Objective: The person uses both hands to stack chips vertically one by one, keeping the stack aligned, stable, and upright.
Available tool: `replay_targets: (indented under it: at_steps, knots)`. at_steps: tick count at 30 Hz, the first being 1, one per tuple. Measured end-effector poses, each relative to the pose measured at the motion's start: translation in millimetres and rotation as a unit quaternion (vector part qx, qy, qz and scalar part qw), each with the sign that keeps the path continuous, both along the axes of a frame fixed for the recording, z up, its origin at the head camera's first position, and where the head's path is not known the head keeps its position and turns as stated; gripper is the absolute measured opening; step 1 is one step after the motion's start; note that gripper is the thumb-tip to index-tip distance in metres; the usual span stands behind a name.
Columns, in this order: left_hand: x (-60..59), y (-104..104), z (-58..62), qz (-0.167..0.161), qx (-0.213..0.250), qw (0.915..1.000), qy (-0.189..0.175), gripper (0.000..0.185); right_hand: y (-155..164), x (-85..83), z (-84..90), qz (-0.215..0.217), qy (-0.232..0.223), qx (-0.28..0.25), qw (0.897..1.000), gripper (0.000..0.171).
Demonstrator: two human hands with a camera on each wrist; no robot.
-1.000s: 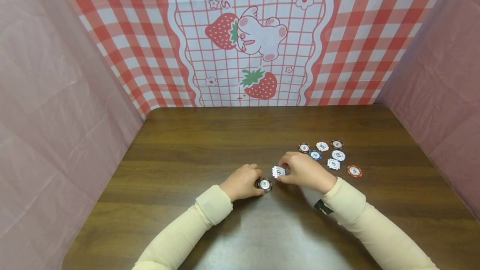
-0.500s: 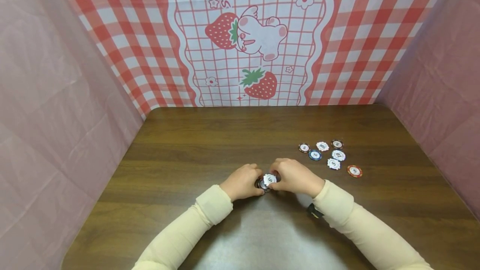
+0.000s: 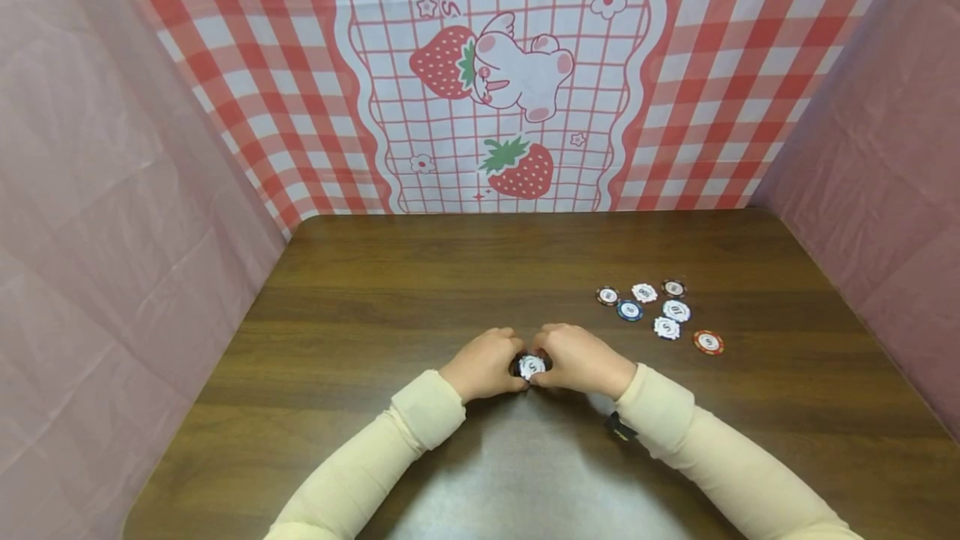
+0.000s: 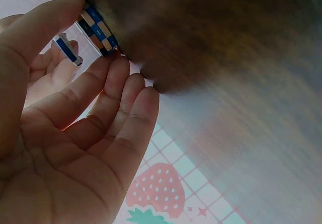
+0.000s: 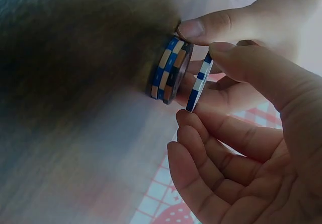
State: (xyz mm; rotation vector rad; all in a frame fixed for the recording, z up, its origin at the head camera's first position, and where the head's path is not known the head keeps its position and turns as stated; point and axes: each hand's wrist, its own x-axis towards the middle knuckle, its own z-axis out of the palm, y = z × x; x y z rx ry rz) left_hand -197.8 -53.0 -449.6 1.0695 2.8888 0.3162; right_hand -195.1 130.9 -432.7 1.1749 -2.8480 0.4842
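Note:
My left hand (image 3: pixel 486 365) rests at the middle of the wooden table, its thumb and fingers gripping a short stack of poker chips (image 5: pixel 168 72) by the edge. Blue-and-beige chips lie at the bottom of the stack, with a dark chip with orange edge spots on top. From the right, my right hand (image 3: pixel 587 361) pinches a white poker chip (image 3: pixel 532 367) with blue edge marks between thumb and fingertips. In the right wrist view that chip is held just above the stack, slightly tilted, with a gap showing. From the head it covers most of the stack.
Several loose chips lie at the right of the table (image 3: pixel 420 273): a red chip (image 3: pixel 708 342), a blue chip (image 3: pixel 630 310), a white chip (image 3: pixel 667 328) and others, black or pale. A strawberry-print cloth (image 3: pixel 525 90) hangs behind; pink curtains (image 3: pixel 885 148) flank both sides.
My right hand has moved left and slightly toward me, bringing the white chip from beside the stack to over it. The left hand has stayed put around the stack.

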Motion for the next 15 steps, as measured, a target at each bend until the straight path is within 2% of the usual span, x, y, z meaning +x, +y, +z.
replay_targets:
  at_steps: [15]
  knots:
    - [-0.1, 0.5, -0.7, 0.002, -0.003, 1.0000, -0.001, 0.030, -2.6, -2.7, -7.0, -0.004, 0.005, -0.003, 1.000, 0.019]
